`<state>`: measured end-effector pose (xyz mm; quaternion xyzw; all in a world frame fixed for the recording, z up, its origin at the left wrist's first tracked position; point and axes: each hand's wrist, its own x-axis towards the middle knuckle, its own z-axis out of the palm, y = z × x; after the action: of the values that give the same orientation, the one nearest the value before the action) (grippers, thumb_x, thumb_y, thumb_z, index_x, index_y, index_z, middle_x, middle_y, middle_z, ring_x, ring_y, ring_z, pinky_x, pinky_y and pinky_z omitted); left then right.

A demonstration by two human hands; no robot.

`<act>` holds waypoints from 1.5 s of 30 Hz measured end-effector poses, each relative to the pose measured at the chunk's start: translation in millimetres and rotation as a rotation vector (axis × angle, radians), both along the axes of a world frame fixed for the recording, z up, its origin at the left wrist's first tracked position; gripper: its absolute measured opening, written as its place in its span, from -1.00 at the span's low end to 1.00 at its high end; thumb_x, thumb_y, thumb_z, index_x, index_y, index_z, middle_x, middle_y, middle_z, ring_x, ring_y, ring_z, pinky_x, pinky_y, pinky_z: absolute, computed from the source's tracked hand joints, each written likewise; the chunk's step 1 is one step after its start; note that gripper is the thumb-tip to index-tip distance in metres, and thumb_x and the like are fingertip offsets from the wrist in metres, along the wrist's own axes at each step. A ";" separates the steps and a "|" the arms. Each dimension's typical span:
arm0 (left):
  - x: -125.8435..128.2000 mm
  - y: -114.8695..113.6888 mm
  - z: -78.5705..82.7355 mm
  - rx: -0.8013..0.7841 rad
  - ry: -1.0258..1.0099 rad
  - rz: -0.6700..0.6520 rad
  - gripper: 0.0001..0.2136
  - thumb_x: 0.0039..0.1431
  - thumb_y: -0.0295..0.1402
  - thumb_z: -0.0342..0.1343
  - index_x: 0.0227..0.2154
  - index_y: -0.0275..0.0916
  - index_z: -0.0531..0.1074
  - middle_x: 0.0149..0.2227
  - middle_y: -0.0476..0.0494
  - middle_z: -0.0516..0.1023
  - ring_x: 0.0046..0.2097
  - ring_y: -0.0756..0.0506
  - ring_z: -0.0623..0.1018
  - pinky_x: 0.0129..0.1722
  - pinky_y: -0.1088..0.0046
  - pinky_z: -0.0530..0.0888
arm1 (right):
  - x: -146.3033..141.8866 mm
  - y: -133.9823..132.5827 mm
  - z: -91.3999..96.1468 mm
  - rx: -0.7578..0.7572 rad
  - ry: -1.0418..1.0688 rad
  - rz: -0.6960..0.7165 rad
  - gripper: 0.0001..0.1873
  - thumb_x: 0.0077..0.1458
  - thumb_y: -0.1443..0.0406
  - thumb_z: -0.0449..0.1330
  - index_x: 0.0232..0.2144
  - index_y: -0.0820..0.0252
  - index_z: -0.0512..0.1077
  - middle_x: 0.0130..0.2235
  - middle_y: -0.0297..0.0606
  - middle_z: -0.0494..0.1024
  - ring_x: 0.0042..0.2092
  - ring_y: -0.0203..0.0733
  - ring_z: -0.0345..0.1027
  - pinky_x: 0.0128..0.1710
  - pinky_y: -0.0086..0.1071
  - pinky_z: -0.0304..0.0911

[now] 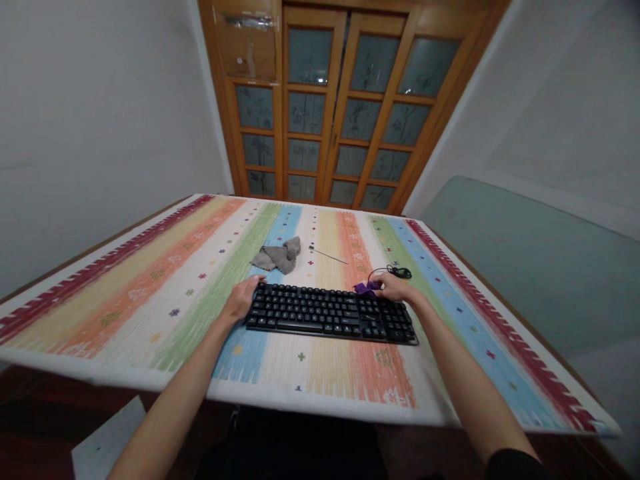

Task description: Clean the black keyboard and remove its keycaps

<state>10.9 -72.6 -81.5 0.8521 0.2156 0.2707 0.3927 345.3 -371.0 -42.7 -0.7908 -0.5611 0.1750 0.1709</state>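
A black keyboard [305,310] lies on the striped tablecloth with its keys facing up. My left hand [243,298] is closed on its upper left corner, fingertips at the back edge. At the keyboard's right part, my right hand [393,287] pinches a small purple cloth [367,288] that touches the upper rows of keys. Behind the right hand rests a coiled black cable [400,272]. A crumpled grey cloth [278,256] sits beyond the keyboard's left end. To the right of it is a thin stick with a small dark tip [330,257].
The table, covered by a colourful striped tablecloth [195,287], spreads to both sides. A pale green panel [535,267] stands at the right. Wooden doors with glass panes [345,107] are behind the table. Below its front edge at left is a white sheet-like object [107,440].
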 end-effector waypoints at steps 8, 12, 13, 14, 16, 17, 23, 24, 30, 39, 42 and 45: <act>-0.2 -0.1 0.1 -0.010 -0.008 -0.008 -0.39 0.26 0.05 -0.35 -0.10 -0.26 0.49 -0.13 -0.21 0.61 -0.05 -0.20 0.56 0.08 0.20 0.40 | -21.2 35.2 9.2 0.084 -0.166 -0.178 -0.78 0.00 0.16 0.23 -0.50 0.21 0.46 -0.47 -0.28 0.46 -0.41 -0.21 0.26 -0.42 -0.42 0.06; -0.4 0.0 -0.9 -0.009 -0.010 -0.012 -0.40 0.27 0.03 -0.35 -0.09 -0.25 0.49 -0.13 -0.20 0.61 -0.05 -0.20 0.56 0.08 0.21 0.40 | -64.2 80.6 6.9 0.287 -0.164 -0.065 -0.82 0.08 0.21 0.22 -0.39 0.24 0.47 -0.39 -0.24 0.46 -0.35 -0.20 0.27 -0.35 -0.40 0.11; -0.5 -0.2 -0.9 -0.010 -0.012 -0.013 -0.41 0.27 0.02 -0.35 -0.09 -0.25 0.49 -0.13 -0.20 0.61 -0.05 -0.20 0.56 0.07 0.22 0.40 | -78.2 92.7 6.4 0.335 -0.160 -0.018 -0.83 0.10 0.22 0.22 -0.37 0.24 0.47 -0.38 -0.25 0.45 -0.33 -0.19 0.27 -0.33 -0.39 0.13; -0.7 -0.5 -0.7 -0.012 -0.015 -0.014 -0.41 0.28 0.02 -0.35 -0.09 -0.25 0.49 -0.13 -0.20 0.61 -0.05 -0.19 0.56 0.07 0.21 0.40 | -92.9 104.6 6.2 0.387 -0.157 0.022 -0.84 0.11 0.23 0.22 -0.36 0.22 0.47 -0.37 -0.25 0.45 -0.31 -0.18 0.27 -0.29 -0.37 0.15; -1.1 -1.1 -0.2 -0.023 -0.020 -0.014 -0.42 0.28 0.01 -0.35 -0.09 -0.26 0.48 -0.13 -0.20 0.61 -0.06 -0.19 0.56 0.08 0.21 0.40 | -122.6 127.0 7.1 0.457 -0.141 0.118 -0.86 0.15 0.24 0.21 -0.34 0.22 0.48 -0.33 -0.23 0.44 -0.26 -0.16 0.27 -0.23 -0.33 0.17; -1.2 -1.3 0.1 -0.032 -0.024 -0.014 -0.42 0.28 0.01 -0.35 -0.09 -0.26 0.48 -0.13 -0.20 0.61 -0.06 -0.19 0.56 0.08 0.21 0.40 | -136.9 137.2 8.1 0.478 -0.130 0.163 -0.86 0.16 0.24 0.20 -0.34 0.21 0.49 -0.32 -0.22 0.44 -0.24 -0.15 0.28 -0.21 -0.31 0.18; -2.2 -3.1 2.8 -0.079 -0.071 -0.049 -0.40 0.30 0.01 -0.35 -0.01 -0.31 0.44 -0.02 -0.22 0.57 0.03 -0.19 0.52 0.10 0.24 0.39 | -196.5 179.1 12.0 0.464 -0.223 0.342 -0.85 0.19 0.28 0.19 -0.21 0.15 0.52 -0.22 -0.17 0.43 -0.13 -0.08 0.26 -0.12 -0.25 0.21; -2.4 -3.7 3.5 -0.078 -0.077 -0.050 -0.39 0.30 0.01 -0.36 -0.01 -0.32 0.44 -0.01 -0.22 0.56 0.04 -0.19 0.51 0.11 0.24 0.38 | -200.8 182.3 11.5 0.414 -0.267 0.374 -0.85 0.18 0.30 0.19 -0.22 0.17 0.53 -0.21 -0.15 0.43 -0.12 -0.07 0.26 -0.13 -0.25 0.22; -3.1 -6.7 6.9 -0.058 -0.054 -0.036 -0.38 0.31 0.02 -0.38 0.01 -0.31 0.42 -0.03 -0.21 0.56 0.00 -0.19 0.52 0.08 0.25 0.40 | -204.1 185.4 9.6 0.198 -0.427 0.481 -0.80 0.20 0.35 0.13 -0.23 0.32 0.54 -0.17 -0.03 0.43 -0.12 -0.07 0.26 -0.10 -0.25 0.22; -2.8 -4.5 3.1 -0.039 -0.053 -0.032 -0.39 0.31 0.01 -0.38 -0.01 -0.31 0.42 -0.03 -0.23 0.56 0.00 -0.19 0.52 0.08 0.25 0.39 | -200.1 181.1 16.3 0.160 -0.476 0.535 -0.77 0.19 0.37 0.12 -0.17 0.33 0.54 -0.15 -0.02 0.43 -0.11 -0.07 0.27 -0.09 -0.24 0.23; -3.1 -4.2 1.4 -0.049 -0.042 -0.020 -0.39 0.31 0.02 -0.38 -0.01 -0.31 0.42 -0.05 -0.23 0.57 -0.01 -0.19 0.53 0.07 0.24 0.40 | -196.5 177.8 14.9 0.165 -0.423 0.532 -0.75 0.18 0.39 0.12 -0.12 0.32 0.53 -0.15 -0.04 0.43 -0.11 -0.08 0.27 -0.08 -0.25 0.24; -2.8 -3.6 -0.1 -0.052 -0.040 -0.013 -0.40 0.31 0.02 -0.38 0.00 -0.30 0.41 -0.07 -0.23 0.58 -0.02 -0.19 0.54 0.07 0.24 0.40 | -192.8 174.4 13.1 0.160 -0.387 0.515 -0.74 0.18 0.40 0.12 -0.11 0.30 0.52 -0.17 -0.07 0.43 -0.14 -0.11 0.27 -0.10 -0.26 0.24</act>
<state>8.0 -76.3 -81.6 0.8372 0.2092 0.2796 0.4208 152.5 -196.6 -29.5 -0.6255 -0.7767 0.0146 0.0728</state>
